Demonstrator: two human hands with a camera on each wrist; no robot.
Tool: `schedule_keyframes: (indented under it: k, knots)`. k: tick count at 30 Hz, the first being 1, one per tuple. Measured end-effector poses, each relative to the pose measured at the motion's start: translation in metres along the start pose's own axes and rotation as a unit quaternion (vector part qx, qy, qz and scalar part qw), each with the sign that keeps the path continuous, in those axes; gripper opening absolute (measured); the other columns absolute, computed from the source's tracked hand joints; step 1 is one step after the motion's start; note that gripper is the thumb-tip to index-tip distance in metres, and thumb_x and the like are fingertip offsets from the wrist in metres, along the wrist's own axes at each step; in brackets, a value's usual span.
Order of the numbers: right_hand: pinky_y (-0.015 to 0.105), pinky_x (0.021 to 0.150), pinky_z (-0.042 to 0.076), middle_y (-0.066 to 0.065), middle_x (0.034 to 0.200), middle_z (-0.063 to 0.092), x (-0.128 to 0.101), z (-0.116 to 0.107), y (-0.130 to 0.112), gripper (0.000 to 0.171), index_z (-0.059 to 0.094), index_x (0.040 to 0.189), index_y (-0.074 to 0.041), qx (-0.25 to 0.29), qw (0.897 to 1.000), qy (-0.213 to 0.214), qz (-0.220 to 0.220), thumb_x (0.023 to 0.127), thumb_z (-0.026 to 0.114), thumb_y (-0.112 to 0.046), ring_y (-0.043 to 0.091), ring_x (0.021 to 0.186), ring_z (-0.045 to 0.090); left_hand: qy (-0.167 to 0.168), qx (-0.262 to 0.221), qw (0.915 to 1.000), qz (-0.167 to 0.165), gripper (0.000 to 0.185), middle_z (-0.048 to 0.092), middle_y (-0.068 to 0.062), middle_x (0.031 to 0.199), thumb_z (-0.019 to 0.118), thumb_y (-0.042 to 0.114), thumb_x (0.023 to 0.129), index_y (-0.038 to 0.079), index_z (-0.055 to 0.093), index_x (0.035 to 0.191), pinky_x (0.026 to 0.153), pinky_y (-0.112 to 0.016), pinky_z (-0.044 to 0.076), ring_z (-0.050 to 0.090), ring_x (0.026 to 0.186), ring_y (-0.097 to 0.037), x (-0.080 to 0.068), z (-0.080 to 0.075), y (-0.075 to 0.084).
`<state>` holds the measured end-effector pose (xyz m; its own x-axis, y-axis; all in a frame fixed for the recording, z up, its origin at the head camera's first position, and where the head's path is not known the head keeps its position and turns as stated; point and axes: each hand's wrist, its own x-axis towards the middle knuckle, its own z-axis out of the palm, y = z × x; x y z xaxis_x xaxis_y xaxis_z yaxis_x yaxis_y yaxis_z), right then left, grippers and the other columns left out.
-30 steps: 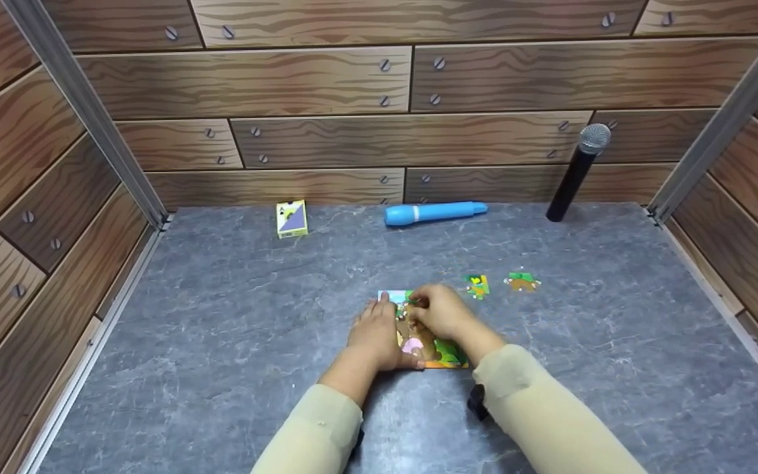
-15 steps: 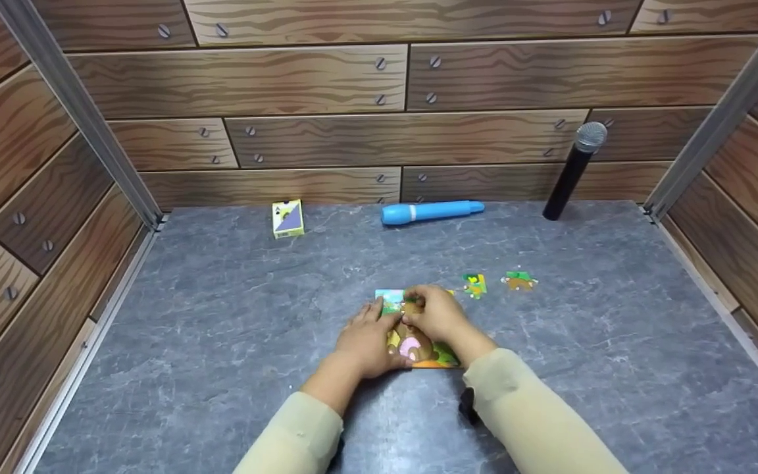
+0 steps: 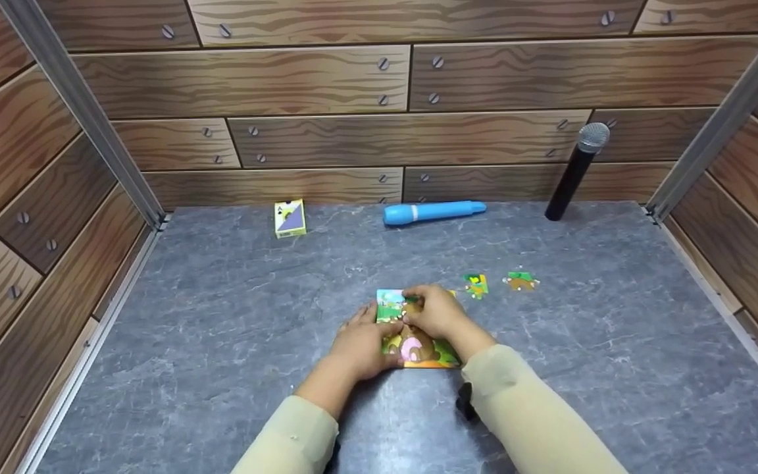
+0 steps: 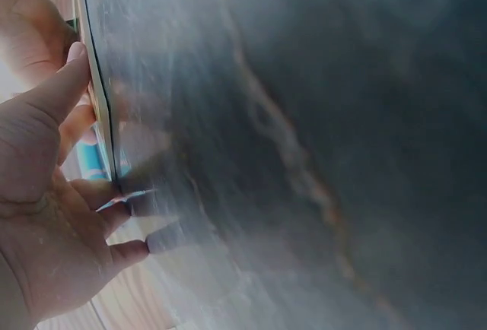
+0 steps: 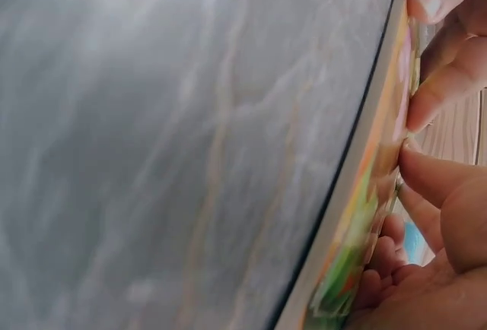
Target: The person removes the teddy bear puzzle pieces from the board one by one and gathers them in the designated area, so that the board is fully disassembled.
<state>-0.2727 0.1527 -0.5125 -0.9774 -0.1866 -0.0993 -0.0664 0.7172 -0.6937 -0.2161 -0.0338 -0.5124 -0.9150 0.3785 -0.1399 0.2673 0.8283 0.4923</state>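
Though half-covered, colourful cartoon puzzle (image 3: 418, 349)

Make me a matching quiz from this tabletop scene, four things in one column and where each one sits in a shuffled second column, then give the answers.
Things:
1. black microphone
2. blue torch
3. yellow card box
4. puzzle board

Places:
A. lying on its side at the middle of the table's far edge
B. under both hands, near the front of the table
C. propped against the back wall, far right
D. far left part of the table, near the back wall

Pairs: 1-C, 2-A, 3-D, 4-B
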Motion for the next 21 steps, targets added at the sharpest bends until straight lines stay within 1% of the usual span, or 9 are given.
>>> schedule_keyframes:
  k: [3, 5, 9, 11, 14, 18, 21]
  knots:
    - [0.046, 0.092, 0.057, 0.014, 0.108, 0.071, 0.0007, 0.0008, -0.0014, 0.045, 0.073, 0.131, -0.004, 0.021, 1.000, 0.004, 0.018, 0.087, 0.084, -0.005, 0.027, 0.101, 0.066, -0.001, -0.001, 1.0000, -0.001, 0.067, 0.025, -0.025, 0.171, 0.084, 0.046, 0.088, 0.026, 0.064, 0.149, 0.124, -0.066, 0.023, 0.025, 0.157, -0.046, 0.0001, -0.0008, -0.0003]
    - [0.045, 0.093, 0.057, 0.014, 0.109, 0.071, 0.0010, 0.0013, -0.0016, 0.045, 0.073, 0.129, -0.004, 0.031, 0.999, 0.007, 0.029, 0.086, 0.084, -0.004, 0.028, 0.102, 0.066, 0.001, 0.005, 1.0000, 0.004, 0.066, 0.027, -0.024, 0.171, 0.084, 0.047, 0.088, 0.028, 0.065, 0.148, 0.123, -0.067, 0.024, 0.027, 0.156, -0.047, 0.0003, -0.0013, -0.0004]
    - [0.046, 0.096, 0.056, 0.016, 0.110, 0.071, 0.0011, 0.0021, -0.0011, 0.045, 0.074, 0.126, -0.002, 0.041, 0.999, 0.015, 0.031, 0.083, 0.084, -0.002, 0.030, 0.105, 0.066, 0.001, 0.017, 0.9998, 0.012, 0.064, 0.030, -0.026, 0.169, 0.084, 0.047, 0.087, 0.031, 0.066, 0.146, 0.122, -0.068, 0.027, 0.030, 0.154, -0.049, 0.0002, -0.0026, 0.0010]
    - [0.047, 0.095, 0.057, 0.016, 0.110, 0.071, 0.0013, 0.0022, -0.0013, 0.045, 0.074, 0.125, -0.002, 0.044, 0.998, 0.017, 0.031, 0.081, 0.084, -0.002, 0.030, 0.105, 0.066, -0.003, 0.020, 0.9997, 0.012, 0.064, 0.030, -0.026, 0.169, 0.084, 0.047, 0.087, 0.032, 0.066, 0.147, 0.122, -0.067, 0.027, 0.030, 0.154, -0.049, 0.0003, -0.0026, 0.0016]
    - [0.046, 0.095, 0.057, 0.016, 0.112, 0.070, 0.0022, 0.0018, -0.0029, 0.046, 0.074, 0.125, -0.002, 0.056, 0.997, 0.011, 0.046, 0.080, 0.084, 0.000, 0.031, 0.105, 0.066, -0.007, 0.021, 0.9997, 0.010, 0.065, 0.029, -0.027, 0.169, 0.084, 0.047, 0.088, 0.033, 0.064, 0.148, 0.123, -0.066, 0.026, 0.029, 0.154, -0.049, 0.0006, -0.0024, 0.0017]
    - [0.037, 0.087, 0.057, 0.015, 0.112, 0.068, 0.0059, -0.0004, -0.0069, 0.049, 0.073, 0.126, -0.002, 0.065, 0.995, -0.007, 0.079, 0.078, 0.083, 0.004, 0.027, 0.101, 0.063, -0.009, 0.018, 0.9998, 0.007, 0.065, 0.028, -0.026, 0.169, 0.084, 0.046, 0.088, 0.033, 0.064, 0.148, 0.124, -0.066, 0.025, 0.027, 0.155, -0.049, 0.0007, -0.0023, 0.0018]
    - [0.030, 0.073, 0.058, 0.016, 0.110, 0.066, 0.0077, -0.0034, -0.0093, 0.050, 0.072, 0.127, 0.000, 0.096, 0.990, -0.024, 0.100, 0.079, 0.082, 0.006, 0.020, 0.087, 0.064, -0.008, 0.015, 0.9998, 0.005, 0.064, 0.028, -0.026, 0.170, 0.084, 0.046, 0.088, 0.032, 0.065, 0.148, 0.124, -0.066, 0.024, 0.027, 0.155, -0.049, 0.0006, -0.0025, 0.0023]
